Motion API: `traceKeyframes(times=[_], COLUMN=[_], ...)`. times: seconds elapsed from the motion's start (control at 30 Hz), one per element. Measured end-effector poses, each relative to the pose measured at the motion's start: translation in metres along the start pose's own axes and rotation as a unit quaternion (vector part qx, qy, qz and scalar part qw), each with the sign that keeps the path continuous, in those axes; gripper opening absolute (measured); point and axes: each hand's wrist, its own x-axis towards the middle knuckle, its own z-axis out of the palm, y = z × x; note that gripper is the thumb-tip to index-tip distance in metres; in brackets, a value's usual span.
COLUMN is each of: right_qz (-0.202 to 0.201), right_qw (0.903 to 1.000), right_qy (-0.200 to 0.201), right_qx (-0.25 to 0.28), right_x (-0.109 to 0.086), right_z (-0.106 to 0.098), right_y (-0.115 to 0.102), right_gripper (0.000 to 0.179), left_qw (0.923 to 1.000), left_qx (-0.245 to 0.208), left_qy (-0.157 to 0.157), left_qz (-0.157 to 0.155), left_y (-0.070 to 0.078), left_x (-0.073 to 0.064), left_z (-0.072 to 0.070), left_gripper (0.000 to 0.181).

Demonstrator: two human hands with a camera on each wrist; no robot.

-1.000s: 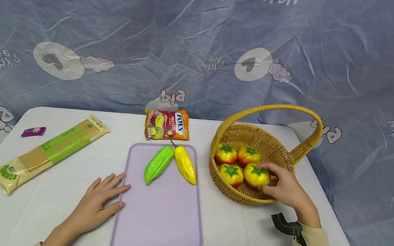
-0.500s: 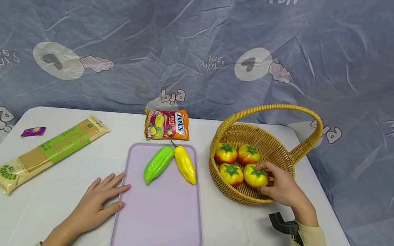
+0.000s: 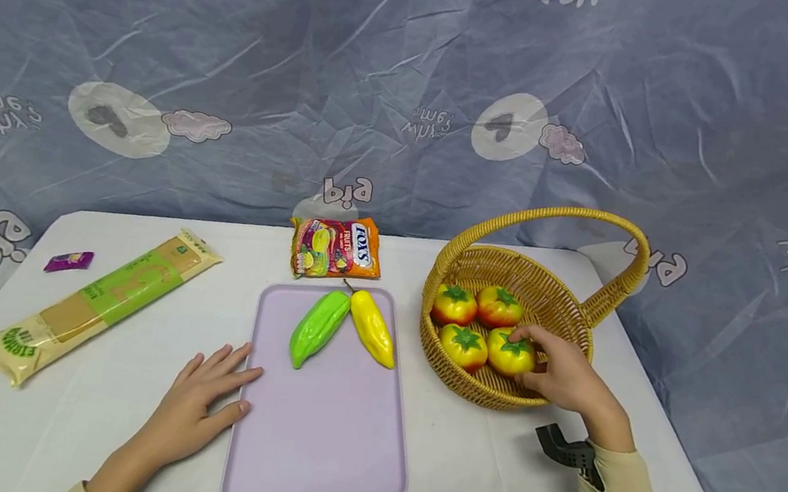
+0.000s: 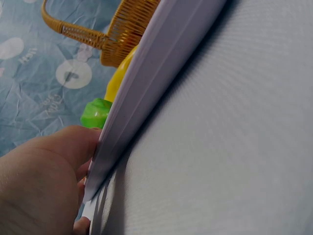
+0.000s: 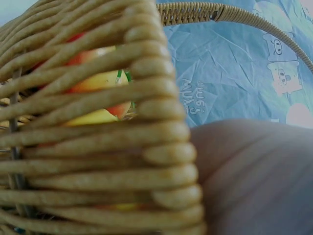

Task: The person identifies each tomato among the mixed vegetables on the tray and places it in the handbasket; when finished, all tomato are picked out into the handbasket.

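In the head view my right hand [image 3: 565, 373] reaches over the near right rim of the wicker basket [image 3: 465, 387]. Its thumb and fingers grip a yellow-red tomato [image 3: 506, 352] with a green star-shaped top, low in the basket beside several similar tomatoes [image 3: 463, 348]. The right wrist view shows mostly basket weave, which hides the fingers. My left hand [image 3: 193, 407] lies with fingers spread and fairly straight at the left edge of a lilac tray [image 3: 320, 446]; the left wrist view shows its thumb at the rim. A green pepper [image 3: 318, 328] and a yellow pepper [image 3: 371, 329] lie on the tray.
An orange candy bag [image 3: 336, 248] lies behind the tray. To the left are a long noodle packet [image 3: 100, 306] and a small purple wrapped sweet [image 3: 69, 262]. The basket's tall arched handle [image 3: 557, 212] rises above the tomatoes. A patterned cloth [image 3: 389, 69] hangs behind the table.
My right hand has shifted slightly left with the gripped tomato, which stays in the basket. The left hand keeps its place at the tray edge.
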Motion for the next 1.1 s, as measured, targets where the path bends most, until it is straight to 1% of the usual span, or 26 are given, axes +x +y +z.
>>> traceKeyframes(times=[0.17,0.4,0.87,1.1], right_qz=[-0.004,0.006,0.015,0.03], right_qw=[0.9999,0.9999,0.9999,0.9995], right_qy=[0.014,0.012,0.006,0.004], right_qx=[0.0,-0.001,0.004,0.008], right_x=[0.0005,0.0002,-0.0005,-0.0004], right_z=[0.0004,-0.0001,-0.0002,-0.0002], right_y=[-0.0002,-0.0005,-0.0005,-0.0016], right_gripper=[0.044,0.044,0.045,0.044], left_qw=[1.0,1.0,1.0,1.0], left_qx=[0.001,0.0,0.0,-0.001], left_qy=[-0.003,-0.004,-0.001,0.0], left_qz=[-0.005,-0.004,-0.003,0.0], left_y=[-0.0008,-0.0023,-0.0005,0.0004], left_x=[0.0007,0.0007,0.0004,0.0008], left_z=[-0.0002,0.0006,-0.0007,-0.0013], left_gripper=[0.041,0.041,0.041,0.041])
